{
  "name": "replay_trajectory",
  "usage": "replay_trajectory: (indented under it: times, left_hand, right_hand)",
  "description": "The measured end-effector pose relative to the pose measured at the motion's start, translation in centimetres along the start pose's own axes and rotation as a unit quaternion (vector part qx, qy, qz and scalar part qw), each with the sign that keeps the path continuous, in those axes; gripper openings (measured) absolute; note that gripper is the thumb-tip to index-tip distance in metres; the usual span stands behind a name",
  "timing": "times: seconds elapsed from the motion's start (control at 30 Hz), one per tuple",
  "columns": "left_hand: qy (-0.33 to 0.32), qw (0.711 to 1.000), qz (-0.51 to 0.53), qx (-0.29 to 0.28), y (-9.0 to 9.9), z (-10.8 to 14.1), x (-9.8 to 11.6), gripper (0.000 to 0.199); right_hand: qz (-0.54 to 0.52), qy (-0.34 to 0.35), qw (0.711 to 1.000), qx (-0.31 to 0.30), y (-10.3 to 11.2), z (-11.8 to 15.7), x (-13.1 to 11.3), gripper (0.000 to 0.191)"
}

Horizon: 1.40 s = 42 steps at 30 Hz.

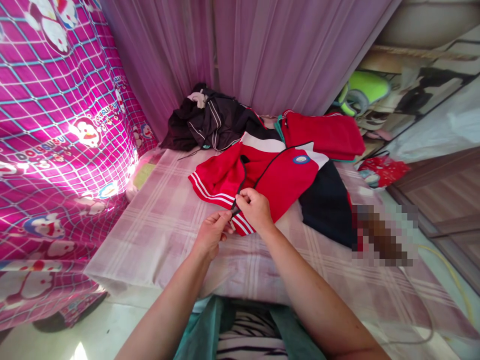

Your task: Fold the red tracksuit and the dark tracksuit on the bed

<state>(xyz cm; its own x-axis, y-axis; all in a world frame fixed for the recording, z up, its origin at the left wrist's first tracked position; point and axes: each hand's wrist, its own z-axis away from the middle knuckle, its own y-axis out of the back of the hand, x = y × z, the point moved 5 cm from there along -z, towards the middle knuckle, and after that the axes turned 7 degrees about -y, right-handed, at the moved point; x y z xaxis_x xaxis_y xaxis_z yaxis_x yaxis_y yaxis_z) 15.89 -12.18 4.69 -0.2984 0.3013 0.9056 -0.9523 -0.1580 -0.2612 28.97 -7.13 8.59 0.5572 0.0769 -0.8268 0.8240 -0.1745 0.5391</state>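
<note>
A red jacket (pixel 287 176) with white shoulder bands, dark sleeves and a round blue-and-white badge lies spread on the table. Its front zipper (pixel 267 170) is undone towards the top, with black edging. At the white-striped bottom hem, my left hand (pixel 214 231) pinches the zipper's lower end. My right hand (pixel 255 207) is closed on the black zipper edge just above, thumb against fingers. The two hands nearly touch. What exactly lies between the fingertips is too small to make out, though both grip the zipper.
The table (pixel 150 220) has a plaid cover. Dark clothes (pixel 213 117) lie heaped at the back, beside folded red clothing (pixel 322 132). A purple curtain (pixel 262 55) hangs behind, a pink patterned cloth (pixel 56 115) at left. A cable (pixel 423 305) crosses the right side.
</note>
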Motion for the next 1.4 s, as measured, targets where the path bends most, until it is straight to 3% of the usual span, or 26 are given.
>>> replay_trajectory:
  times: [0.3, 0.4, 0.7, 0.83, 0.93, 1.17, 1.4]
  left_hand:
    - [0.006, 0.998, 0.04, -0.052, 0.3, 0.9, 0.2, 0.059]
    - [0.006, 0.997, 0.049, -0.056, 0.6, 1.1, 0.1, 0.056]
    - [0.037, 0.995, 0.087, -0.02, 0.7, -0.1, 0.3, 0.034]
    - [0.059, 0.992, 0.115, -0.006, 0.3, 0.1, 0.1, 0.022]
    - [0.064, 0.991, 0.117, -0.006, 0.2, 0.3, 0.0, 0.021]
    - [0.055, 0.992, 0.109, -0.014, 0.0, 0.4, -0.3, 0.022]
    - [0.037, 0.999, 0.038, -0.011, 0.2, 0.3, -0.7, 0.034]
  right_hand:
    - [-0.058, -0.038, 0.998, -0.01, 0.0, -0.4, 0.8, 0.02]
    - [-0.079, -0.029, 0.996, -0.026, -0.2, -0.2, 0.9, 0.021]
    - [0.015, 0.043, 0.998, -0.05, 0.2, 0.7, 0.1, 0.015]
    - [0.019, 0.141, 0.983, -0.113, 1.2, 1.7, -0.4, 0.012]
    - [0.012, 0.168, 0.973, -0.155, 1.9, 2.2, 0.0, 0.008]
    - [0.01, 0.141, 0.98, -0.143, 2.2, 2.5, 0.4, 0.011]
    - [-0.013, 0.007, 0.992, -0.127, 1.9, 2.1, 1.7, 0.013]
